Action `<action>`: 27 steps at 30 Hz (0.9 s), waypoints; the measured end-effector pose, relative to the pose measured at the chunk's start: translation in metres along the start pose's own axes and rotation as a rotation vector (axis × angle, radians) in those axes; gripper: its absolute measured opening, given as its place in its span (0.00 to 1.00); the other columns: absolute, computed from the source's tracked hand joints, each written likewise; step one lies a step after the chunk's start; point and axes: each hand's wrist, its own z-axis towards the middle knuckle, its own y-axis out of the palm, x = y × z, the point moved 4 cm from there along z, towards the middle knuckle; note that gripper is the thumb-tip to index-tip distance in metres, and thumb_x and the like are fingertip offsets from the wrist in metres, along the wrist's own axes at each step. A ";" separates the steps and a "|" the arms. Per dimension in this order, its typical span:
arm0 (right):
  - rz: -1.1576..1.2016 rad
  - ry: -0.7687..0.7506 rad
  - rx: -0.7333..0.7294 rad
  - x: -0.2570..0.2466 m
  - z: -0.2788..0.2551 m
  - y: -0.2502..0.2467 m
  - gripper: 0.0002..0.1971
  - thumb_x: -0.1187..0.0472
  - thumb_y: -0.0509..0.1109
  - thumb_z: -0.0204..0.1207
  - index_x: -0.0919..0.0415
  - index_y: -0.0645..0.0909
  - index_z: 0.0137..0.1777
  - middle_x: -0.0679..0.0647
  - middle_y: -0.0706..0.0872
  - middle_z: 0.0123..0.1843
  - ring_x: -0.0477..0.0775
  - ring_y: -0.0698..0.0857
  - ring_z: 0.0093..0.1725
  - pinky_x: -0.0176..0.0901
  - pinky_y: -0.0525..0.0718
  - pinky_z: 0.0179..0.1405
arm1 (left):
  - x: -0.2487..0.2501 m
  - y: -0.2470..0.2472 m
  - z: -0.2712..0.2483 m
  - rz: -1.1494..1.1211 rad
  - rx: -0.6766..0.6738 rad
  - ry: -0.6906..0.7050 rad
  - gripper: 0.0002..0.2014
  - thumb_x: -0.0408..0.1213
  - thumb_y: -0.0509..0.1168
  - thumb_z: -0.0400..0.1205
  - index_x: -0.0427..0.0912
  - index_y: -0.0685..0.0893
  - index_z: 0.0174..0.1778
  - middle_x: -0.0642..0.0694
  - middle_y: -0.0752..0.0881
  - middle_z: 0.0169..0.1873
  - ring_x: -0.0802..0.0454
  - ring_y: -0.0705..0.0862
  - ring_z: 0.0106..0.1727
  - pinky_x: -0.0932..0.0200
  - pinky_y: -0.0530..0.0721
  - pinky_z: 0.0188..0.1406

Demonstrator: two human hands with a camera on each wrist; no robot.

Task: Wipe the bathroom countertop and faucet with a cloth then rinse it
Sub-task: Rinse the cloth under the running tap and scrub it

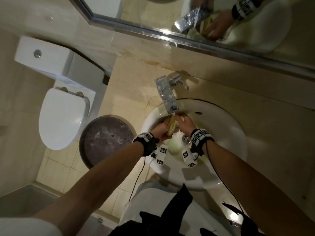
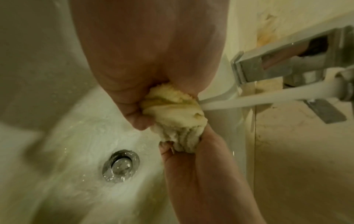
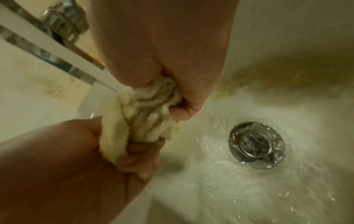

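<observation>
We grip the bunched cloth (image 1: 172,126) with our left hand (image 1: 160,132) and right hand (image 1: 186,124), both curled around it, under the running faucet (image 1: 166,94), above the sink (image 1: 226,133).

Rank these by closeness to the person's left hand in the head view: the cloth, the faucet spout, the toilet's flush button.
1. cloth: gripped in the left hand, over the basin.
2. faucet spout: just beyond, above the hands.
3. flush button: far left, on the toilet tank.

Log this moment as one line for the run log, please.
step: rinse | cloth: bunched under faucet stream | left hand: grips cloth | right hand: grips cloth | water: running into sink
</observation>
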 end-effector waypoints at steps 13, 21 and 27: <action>-0.068 -0.038 0.072 0.033 -0.017 -0.023 0.25 0.72 0.66 0.80 0.60 0.73 0.77 0.61 0.84 0.69 0.64 0.84 0.66 0.36 0.78 0.48 | -0.001 0.014 0.012 -0.191 -0.038 0.034 0.13 0.26 0.65 0.79 0.29 0.80 0.59 0.34 0.87 0.48 0.44 0.89 0.46 0.54 0.90 0.39; -0.333 0.077 0.286 0.026 -0.012 -0.016 0.20 0.65 0.65 0.82 0.64 0.74 0.73 0.69 0.82 0.64 0.72 0.84 0.61 0.52 0.82 0.55 | 0.002 0.002 0.000 -0.188 0.109 0.031 0.15 0.22 0.59 0.84 0.30 0.81 0.66 0.36 0.87 0.52 0.44 0.86 0.47 0.53 0.87 0.45; 0.058 0.112 0.127 0.043 -0.008 -0.006 0.14 0.66 0.71 0.76 0.61 0.78 0.61 0.60 0.84 0.57 0.58 0.85 0.46 0.61 0.90 0.54 | 0.005 0.002 -0.005 -0.181 0.180 -0.115 0.09 0.33 0.61 0.77 0.41 0.84 0.50 0.42 0.81 0.39 0.50 0.77 0.33 0.56 0.75 0.37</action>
